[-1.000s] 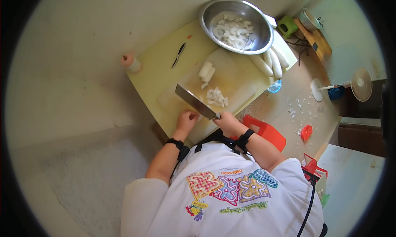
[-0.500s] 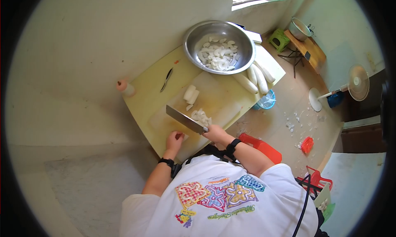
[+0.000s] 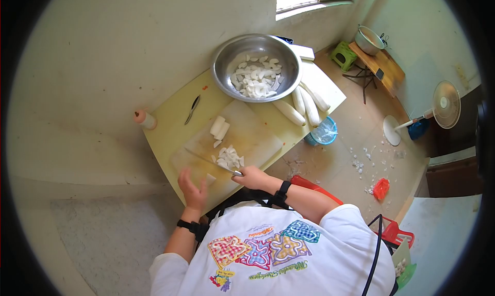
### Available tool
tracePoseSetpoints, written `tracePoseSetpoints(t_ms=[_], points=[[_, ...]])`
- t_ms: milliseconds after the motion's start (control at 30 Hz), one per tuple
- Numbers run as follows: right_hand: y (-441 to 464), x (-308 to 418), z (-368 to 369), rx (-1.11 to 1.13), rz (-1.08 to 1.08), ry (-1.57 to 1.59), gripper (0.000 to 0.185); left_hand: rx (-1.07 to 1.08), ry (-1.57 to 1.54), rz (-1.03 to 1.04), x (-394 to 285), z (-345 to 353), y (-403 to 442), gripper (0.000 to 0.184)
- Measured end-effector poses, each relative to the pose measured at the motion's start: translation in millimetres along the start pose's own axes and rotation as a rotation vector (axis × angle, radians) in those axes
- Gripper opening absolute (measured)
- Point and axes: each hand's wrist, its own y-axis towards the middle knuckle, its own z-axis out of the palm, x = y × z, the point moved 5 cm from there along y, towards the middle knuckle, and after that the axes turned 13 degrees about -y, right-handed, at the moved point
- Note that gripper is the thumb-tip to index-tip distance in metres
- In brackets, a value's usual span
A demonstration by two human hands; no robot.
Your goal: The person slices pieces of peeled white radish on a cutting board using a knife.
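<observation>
Nearest, the bare left grip (image 3: 193,189) is released, fingers loosely spread at the near edge of the whitish rectangular cutting board (image 3: 260,136). A small flat white vegetable piece (image 3: 210,179) lies just beside it; whether they touch I cannot tell. The bare right grip (image 3: 252,177) is clenched round the handle of the long metal knife (image 3: 221,166), whose blade slants across above the board. The chief risk is a cut: were the blade to swing nearer, those spread fingers could lie in its path. Just beyond it sits a heap of chopped white pieces (image 3: 228,157), which a careless sweep might scatter. Farther on, the smooth peeled white lengths (image 3: 219,127) look rounded and could roll if unsteadied. Farthest, long whole white roots (image 3: 309,105) rest near the edge of the pale yellow worktop (image 3: 170,110), beside the wide shiny metal bowl (image 3: 289,64); a bump might knock one off.
</observation>
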Motion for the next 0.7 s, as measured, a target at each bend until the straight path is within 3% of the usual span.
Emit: tracePoseSetpoints(t_ms=[100, 233, 300, 700], points=[[-11.5, 12.8, -16.5, -0.006, 0.019, 0.111, 0.042, 0.211, 0.041, 0.163, -24.0, 24.1, -5.5, 0.070], [-11.3, 11.9, -24.9, -0.044, 0.011, 0.171, 0.038, 0.405, 0.124, 0.162, -31.2, 59.9, -5.3, 0.077], [-4.0, 6.2, -25.2, -0.122, -0.072, 0.210, 0.035, 0.619, 0.193, 0.105, -23.5, 81.1, -5.3, 0.083], [5.2, -16.0, -40.9, -0.075, 0.079, 0.226, 0.038, 0.681, 0.259, 0.140, -6.8, 126.7, 2.0, 0.084]])
